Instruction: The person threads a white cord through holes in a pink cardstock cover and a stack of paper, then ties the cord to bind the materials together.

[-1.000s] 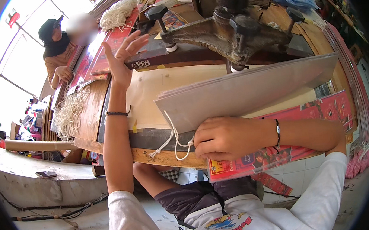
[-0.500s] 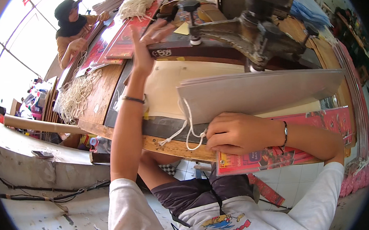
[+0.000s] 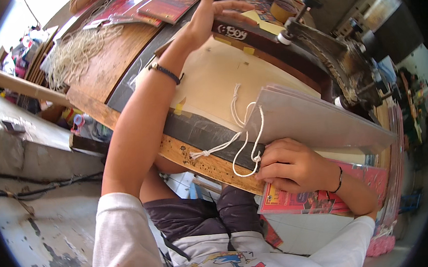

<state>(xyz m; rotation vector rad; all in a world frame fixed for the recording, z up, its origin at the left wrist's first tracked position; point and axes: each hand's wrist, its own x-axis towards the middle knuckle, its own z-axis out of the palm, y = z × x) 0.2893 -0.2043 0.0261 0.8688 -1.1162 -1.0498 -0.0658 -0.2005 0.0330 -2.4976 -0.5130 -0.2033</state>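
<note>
My left hand (image 3: 207,20) is raised over the far left side of the work surface, fingers stretched out and holding nothing. My right hand (image 3: 298,166) has its fingers curled at the lower left corner of several flat grey sheets (image 3: 302,120), which stand tilted on edge; its fingertips are partly hidden. White knotted cords (image 3: 246,136) loop from the sheets' left edge, and a knot hangs beside my right fingers. Under my right wrist lies a red printed sheet (image 3: 283,203). A cream board (image 3: 219,73) is set in the dark frame behind.
A heavy metal clamp arm (image 3: 332,55) with knobs stands over the dark frame (image 3: 293,63). Loose white cords (image 3: 77,56) lie on the wooden table (image 3: 107,61) at left, near red printed sheets (image 3: 173,5). A tape roll (image 3: 282,10) sits at the back.
The view has swung and tilted, and the other person is out of sight. More of the cream board and cords shows. My left hand stays raised; my right stays at the grey sheets.
</note>
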